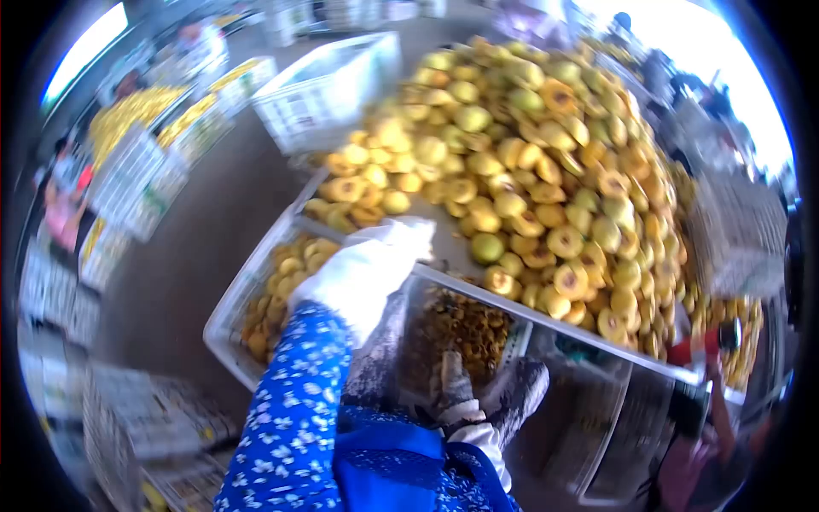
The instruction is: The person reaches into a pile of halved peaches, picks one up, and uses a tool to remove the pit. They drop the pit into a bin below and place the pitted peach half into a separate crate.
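My left hand [367,269], in a white glove below a blue patterned sleeve, reaches over the near edge of a metal-topped table [444,226]. Its blurred fingertips are over a bare patch beside a heap of halved yellow fruit [546,171], which look like peaches. Under the left forearm, a white crate [223,328] holds more yellow halves [294,264]. Low in front of my body, my right hand [458,388], in a soiled glove, overlaps a bin of brown scraps [469,328]. I cannot tell whether its fingers hold anything.
A white basket [328,94] stands beyond the table's left corner. Crates are stacked at lower left [153,410] and right [738,239]. A person in pink [64,218] is at far left; another person's arm [721,418] shows at lower right, near a red object [691,348].
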`<action>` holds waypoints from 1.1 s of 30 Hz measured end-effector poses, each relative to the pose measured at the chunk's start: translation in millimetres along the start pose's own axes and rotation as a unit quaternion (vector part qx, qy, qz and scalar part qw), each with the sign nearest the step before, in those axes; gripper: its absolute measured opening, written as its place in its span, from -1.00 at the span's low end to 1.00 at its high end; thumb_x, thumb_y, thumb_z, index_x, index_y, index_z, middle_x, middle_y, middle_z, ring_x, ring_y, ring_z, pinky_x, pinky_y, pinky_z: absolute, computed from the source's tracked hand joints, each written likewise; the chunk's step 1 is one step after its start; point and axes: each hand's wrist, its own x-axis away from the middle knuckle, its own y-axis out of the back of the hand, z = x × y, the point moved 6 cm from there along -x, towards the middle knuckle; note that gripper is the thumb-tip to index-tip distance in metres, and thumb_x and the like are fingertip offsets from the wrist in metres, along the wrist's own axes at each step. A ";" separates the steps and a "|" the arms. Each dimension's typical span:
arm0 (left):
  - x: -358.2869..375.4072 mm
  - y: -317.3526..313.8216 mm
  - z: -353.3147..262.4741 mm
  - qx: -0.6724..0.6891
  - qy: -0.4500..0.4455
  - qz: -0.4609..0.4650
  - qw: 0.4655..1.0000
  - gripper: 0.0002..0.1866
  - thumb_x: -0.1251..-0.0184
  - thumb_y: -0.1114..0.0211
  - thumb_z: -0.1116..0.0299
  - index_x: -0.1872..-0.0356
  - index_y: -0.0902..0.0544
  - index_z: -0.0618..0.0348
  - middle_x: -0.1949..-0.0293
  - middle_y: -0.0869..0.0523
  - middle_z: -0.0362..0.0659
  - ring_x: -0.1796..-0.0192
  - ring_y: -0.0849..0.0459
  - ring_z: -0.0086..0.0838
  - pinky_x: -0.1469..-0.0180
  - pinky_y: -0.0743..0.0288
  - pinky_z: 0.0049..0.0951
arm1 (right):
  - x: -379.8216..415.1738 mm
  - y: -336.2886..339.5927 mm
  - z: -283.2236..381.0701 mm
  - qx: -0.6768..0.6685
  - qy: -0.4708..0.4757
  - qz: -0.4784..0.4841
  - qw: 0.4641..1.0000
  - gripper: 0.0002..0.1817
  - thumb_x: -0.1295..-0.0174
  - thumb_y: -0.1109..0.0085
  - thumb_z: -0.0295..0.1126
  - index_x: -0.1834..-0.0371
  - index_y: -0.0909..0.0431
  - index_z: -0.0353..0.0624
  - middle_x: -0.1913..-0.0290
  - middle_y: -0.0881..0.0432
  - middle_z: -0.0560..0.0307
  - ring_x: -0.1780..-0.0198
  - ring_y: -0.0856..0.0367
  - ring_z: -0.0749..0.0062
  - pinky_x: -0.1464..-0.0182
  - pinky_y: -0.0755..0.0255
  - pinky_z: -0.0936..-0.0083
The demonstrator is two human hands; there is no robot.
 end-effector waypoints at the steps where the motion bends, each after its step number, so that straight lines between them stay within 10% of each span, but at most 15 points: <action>1: 9.6 9.6 -1.0 0.056 0.020 -0.022 0.998 -0.32 0.06 -0.35 -0.13 0.06 -0.53 0.27 0.16 -0.64 0.08 0.08 -0.61 -0.11 0.01 -0.46 -0.19 | 2.8 5.4 3.8 -0.011 -0.018 0.009 1.000 -0.44 -0.16 0.07 0.30 0.49 -0.44 -0.02 0.76 -0.37 0.25 0.83 -0.26 0.44 0.81 -0.14 0.50; 4: 56.1 24.1 -9.1 0.348 -0.004 -0.266 0.899 -0.46 -0.05 -0.32 -0.08 0.23 -0.57 0.26 0.28 -0.68 -0.04 0.22 -0.64 -0.23 0.15 -0.49 -0.29 | 8.4 11.0 21.2 -0.065 -0.100 0.036 0.992 -0.40 -0.13 0.09 0.35 0.48 -0.40 -0.03 0.79 -0.33 0.24 0.86 -0.22 0.44 0.84 -0.10 0.50; 6: 109.0 20.1 -38.8 0.782 -0.074 -0.103 0.611 -0.64 -0.22 -0.29 0.12 0.20 -0.52 0.24 0.39 -0.63 -0.18 0.33 -0.63 -0.48 0.35 -0.53 -0.51 | 51.2 -2.7 101.0 -0.037 -0.133 0.029 0.990 -0.41 -0.14 0.09 0.34 0.49 -0.39 -0.02 0.79 -0.32 0.25 0.86 -0.21 0.46 0.84 -0.10 0.50; 8: 123.3 -16.4 -55.6 0.900 -0.115 -0.047 0.419 -0.60 -0.32 -0.15 0.05 0.10 -0.47 0.22 0.35 -0.65 -0.13 0.34 -0.68 -0.37 0.39 -0.61 -0.44 | 47.2 6.4 108.2 -0.040 -0.117 -0.010 0.992 -0.46 -0.19 0.08 0.28 0.49 -0.36 -0.01 0.80 -0.30 0.28 0.86 -0.19 0.48 0.84 -0.11 0.50; 11: 135.8 -86.7 -68.1 0.985 -0.029 -0.058 0.159 -0.49 -0.31 -0.06 -0.10 0.05 -0.45 0.19 0.30 -0.67 -0.06 0.35 -0.70 -0.25 0.49 -0.64 -0.26 | 53.8 18.1 152.5 0.298 0.264 -0.029 0.917 -0.67 -0.38 0.08 -0.23 0.03 -0.49 -0.28 0.14 -0.59 -0.05 0.08 -0.56 0.38 0.06 -0.46 0.51; 13: 130.7 -130.3 -62.6 0.969 -0.007 -0.146 0.201 -0.51 -0.30 -0.05 -0.14 0.11 -0.50 0.12 0.30 -0.67 -0.07 0.36 -0.70 -0.23 0.48 -0.63 -0.30 | 72.1 7.1 162.4 -0.005 0.176 0.016 0.984 -0.70 -0.36 0.09 -0.40 -0.09 -0.43 -0.29 -0.05 -0.52 0.01 0.02 -0.55 0.40 -0.06 -0.44 0.59; 16: 142.7 -121.7 -65.6 0.983 -0.030 -0.045 0.178 -0.48 -0.36 0.01 -0.10 0.18 -0.54 0.25 0.32 -0.67 -0.06 0.37 -0.69 -0.24 0.41 -0.63 -0.36 | 103.3 -27.7 212.9 0.310 0.280 0.028 0.908 -0.74 -0.27 0.00 -0.44 0.01 -0.45 -0.29 0.17 -0.57 -0.03 0.19 -0.56 0.24 0.15 -0.48 0.38; 19: 141.1 -128.0 -60.9 0.966 0.047 -0.069 0.246 -0.40 -0.35 0.06 -0.12 0.11 -0.56 0.34 0.38 -0.68 0.12 0.48 -0.67 -0.19 0.44 -0.60 -0.31 | 95.0 -37.3 205.4 0.304 0.153 0.067 0.938 -0.72 -0.21 0.04 -0.55 0.00 -0.43 -0.30 0.17 -0.55 -0.17 0.23 -0.56 0.03 0.20 -0.50 0.29; 29: 158.2 -102.8 -71.6 0.928 0.010 -0.139 0.345 -0.56 -0.33 -0.10 0.14 0.11 -0.51 0.43 0.30 -0.63 0.04 0.34 -0.65 -0.29 0.31 -0.60 -0.37 | 82.5 -53.5 198.5 0.448 0.301 0.062 0.840 -0.75 -0.32 0.15 -0.42 0.02 -0.43 -0.24 0.33 -0.49 -0.19 0.31 -0.53 -0.12 0.37 -0.40 0.13; 33: 149.7 -122.2 -77.0 0.943 0.056 -0.146 0.295 -0.66 -0.28 -0.15 0.24 0.19 -0.53 0.42 0.36 -0.63 0.02 0.40 -0.64 -0.33 0.38 -0.57 -0.45 | 73.7 -48.0 176.0 0.426 0.101 0.031 0.898 -0.75 -0.27 0.11 -0.43 0.03 -0.43 -0.27 0.31 -0.48 -0.21 0.34 -0.52 -0.14 0.37 -0.41 0.12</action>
